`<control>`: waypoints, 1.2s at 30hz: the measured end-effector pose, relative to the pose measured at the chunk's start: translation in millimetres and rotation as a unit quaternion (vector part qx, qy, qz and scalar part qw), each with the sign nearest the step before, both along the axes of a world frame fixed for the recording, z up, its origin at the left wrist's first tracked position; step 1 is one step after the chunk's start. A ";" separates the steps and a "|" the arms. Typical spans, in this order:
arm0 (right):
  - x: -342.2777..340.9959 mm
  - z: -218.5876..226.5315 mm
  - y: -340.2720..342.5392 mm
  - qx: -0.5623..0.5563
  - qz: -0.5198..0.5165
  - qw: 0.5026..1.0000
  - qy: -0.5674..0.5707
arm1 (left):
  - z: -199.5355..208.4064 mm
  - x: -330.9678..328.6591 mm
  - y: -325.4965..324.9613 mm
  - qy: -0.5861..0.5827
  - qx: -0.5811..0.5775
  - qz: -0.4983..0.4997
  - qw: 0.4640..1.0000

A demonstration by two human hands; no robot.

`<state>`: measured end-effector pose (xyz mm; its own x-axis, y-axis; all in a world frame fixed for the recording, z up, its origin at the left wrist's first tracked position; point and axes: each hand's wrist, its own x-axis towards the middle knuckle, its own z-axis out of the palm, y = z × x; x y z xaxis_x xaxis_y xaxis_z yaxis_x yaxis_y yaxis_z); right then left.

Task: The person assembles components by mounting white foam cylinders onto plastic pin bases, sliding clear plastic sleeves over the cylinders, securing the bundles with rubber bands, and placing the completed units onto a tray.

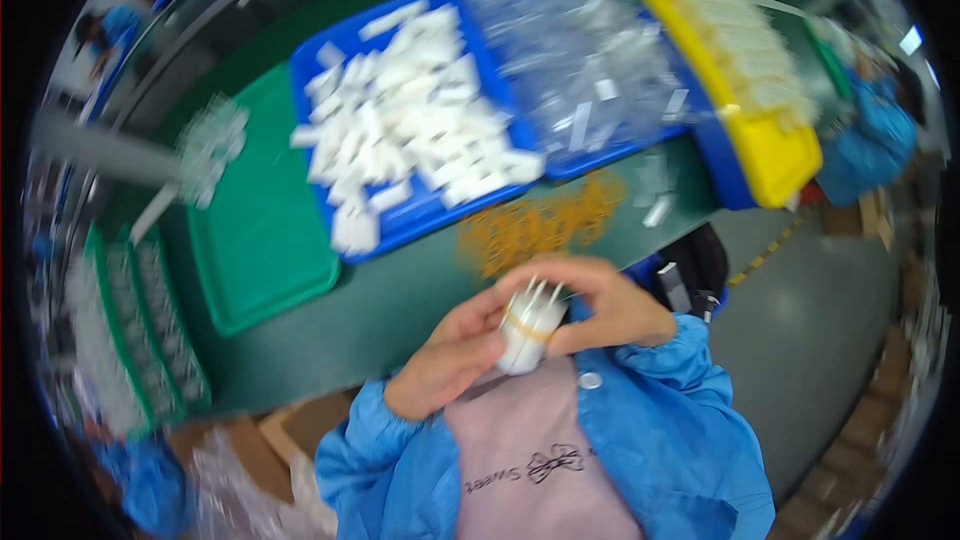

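Close to my chest, a small bundle of white plastic pieces (524,348) is held between both hands, thin white prongs pointing up from its far end. A yellowish rubber band (528,331) runs around its middle. My left hand (452,352) closes on the bundle from the left, thumb against its side. From the right, my right hand (607,306) curls over it, fingers at the far end and thumb on the near side. Just beyond my hands lies a spread of orange rubber bands (530,228). Part of the bundle is hidden by my fingers.
A blue tray (408,232) heaped with white pieces (405,125) stands ahead, beside another blue tray (598,162) of clear plastic bags. A green tray (262,285) lies left, yellow bins (780,155) stand right. Co-workers in blue (868,145) sit at the edges.
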<state>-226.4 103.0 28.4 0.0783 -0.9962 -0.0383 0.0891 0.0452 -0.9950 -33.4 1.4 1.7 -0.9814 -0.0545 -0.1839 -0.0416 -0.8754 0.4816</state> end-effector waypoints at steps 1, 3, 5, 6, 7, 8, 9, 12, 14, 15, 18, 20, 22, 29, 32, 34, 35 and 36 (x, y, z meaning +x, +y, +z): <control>-3.6 1.2 3.3 -0.001 0.006 1.000 -0.006 | -5.0 2.5 3.1 -0.019 -0.013 -0.003 1.000; -17.5 9.9 20.3 -0.022 -0.034 0.999 0.016 | -7.4 -3.9 4.1 -0.012 -0.034 -0.035 0.999; -45.2 24.9 48.9 -0.071 -0.161 0.975 0.134 | 1.9 -8.4 3.8 -0.019 -0.122 0.034 0.992; -61.2 35.3 63.9 -0.091 -0.222 0.951 0.196 | 5.7 -7.3 2.7 -0.004 -0.127 0.017 0.992; -72.2 44.0 78.2 -0.085 -0.308 0.935 0.153 | 8.5 -5.6 0.8 -0.009 -0.178 0.074 0.981; -82.5 53.3 92.8 -0.079 -0.391 0.911 0.106 | 11.0 -3.4 -0.8 -0.014 -0.225 0.132 0.965; -98.7 58.0 103.9 -0.095 -0.470 0.870 0.117 | 11.1 0.3 -4.0 -0.001 -0.228 0.121 0.966; -170.9 49.2 120.5 -0.144 -0.634 0.718 0.250 | 9.3 15.2 -16.6 -0.037 -0.318 0.197 0.927; -215.9 34.3 128.2 -0.128 -0.643 0.688 0.312 | 12.8 23.9 -24.5 -0.092 -0.354 0.275 0.889; -230.3 30.6 129.5 -0.108 -0.647 0.658 0.369 | 13.9 27.9 -29.5 -0.087 -0.355 0.275 0.889; -257.6 20.8 123.8 -0.072 -0.645 0.640 0.412 | 19.7 44.5 -43.3 -0.109 -0.390 0.299 0.864; -266.6 14.4 119.7 -0.058 -0.644 0.619 0.445 | 24.8 56.3 -48.3 -0.112 -0.379 0.285 0.873; -272.2 6.9 115.5 -0.041 -0.643 0.596 0.479 | 25.8 62.4 -50.0 -0.113 -0.381 0.289 0.871; -279.7 4.9 112.7 0.012 -0.649 0.608 0.458 | 25.9 50.1 -62.4 -0.117 -0.415 0.305 0.849; -273.0 7.8 106.6 -0.006 -0.649 0.598 0.471 | 27.7 50.9 -69.4 -0.127 -0.436 0.296 0.840; -263.3 10.5 96.2 -0.068 -0.666 0.568 0.479 | 29.5 52.5 -74.0 -0.153 -0.448 0.302 0.827; -255.0 14.8 96.1 -0.097 -0.674 0.543 0.491 | 33.1 55.0 -76.6 -0.171 -0.462 0.303 0.816; -245.1 17.5 97.5 -0.101 -0.691 0.555 0.452 | 35.4 56.5 -81.9 -0.188 -0.461 0.317 0.807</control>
<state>-471.5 200.5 46.0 -0.7267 -0.0727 0.6831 -0.6396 0.4344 -0.6342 23.1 -80.5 37.1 -0.5871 -0.8075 -0.0571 -0.0212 -0.0552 0.9982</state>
